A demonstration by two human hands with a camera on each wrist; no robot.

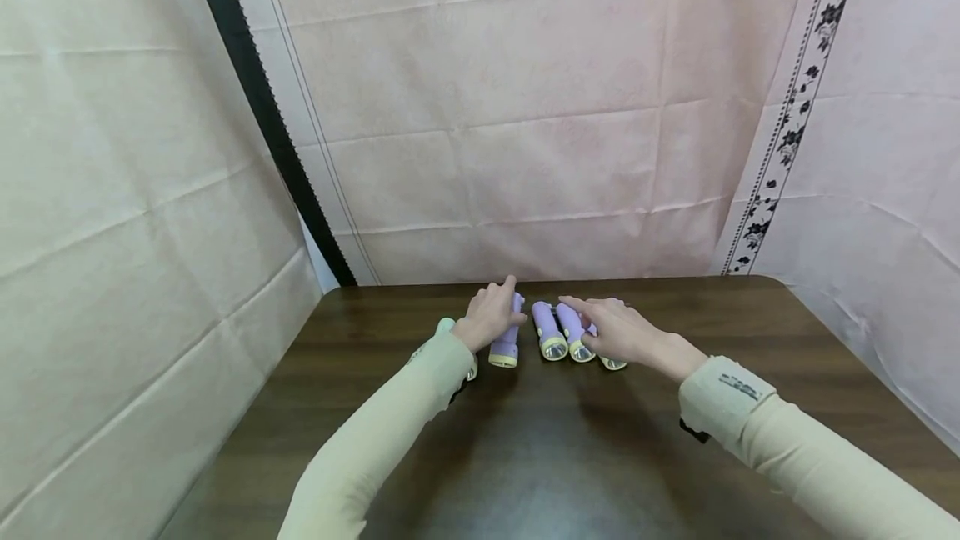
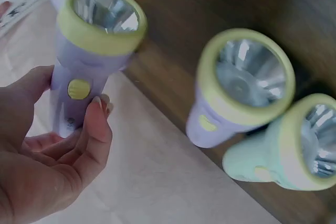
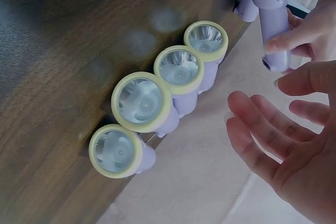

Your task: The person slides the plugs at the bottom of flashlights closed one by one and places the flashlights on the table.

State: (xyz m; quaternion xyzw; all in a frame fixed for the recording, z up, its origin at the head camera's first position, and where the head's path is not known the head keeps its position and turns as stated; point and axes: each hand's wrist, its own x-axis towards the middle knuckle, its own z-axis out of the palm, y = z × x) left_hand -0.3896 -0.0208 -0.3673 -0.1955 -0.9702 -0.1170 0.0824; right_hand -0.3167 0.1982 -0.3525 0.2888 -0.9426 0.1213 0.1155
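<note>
My left hand grips a purple flashlight with a pale yellow rim and button, its fingers and thumb around the lower body. In the left wrist view, another purple flashlight lies on the table beside a mint green flashlight. My right hand hovers with loosely bent fingers and holds nothing. Below it, several purple flashlights lie in a row, lens ends facing me. The right hand partly covers some of them in the head view.
The flashlights lie near the far edge of a dark wooden table. A pale cloth hangs behind the table, with more cloth at both sides.
</note>
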